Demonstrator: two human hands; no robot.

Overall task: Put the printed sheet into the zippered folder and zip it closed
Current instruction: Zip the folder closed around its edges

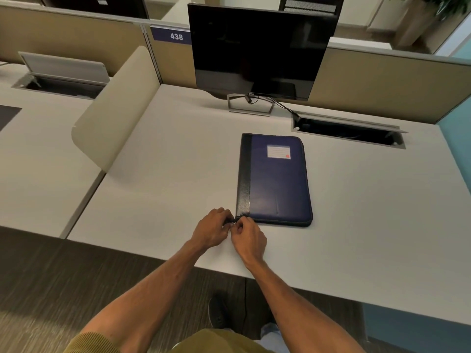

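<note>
Zippered folder (276, 182) lies flat on the table (153, 174), near the monitor (260, 49). At its near left corner, the left hand (212, 229) grips the edge and the right hand (248, 235) pinches the zipper pull (234, 222).

The zipper pull (234, 222) is mostly hidden by the pinching fingers of the right hand (248, 235). The left hand (212, 228) covers the near left corner of the folder (277, 184) which it grips. The writing on the label (278, 151) is too small to read.

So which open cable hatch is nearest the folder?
The cable hatch right of the monitor stand, beyond the zippered folder; the other hatch lies left, past the divider.
</note>
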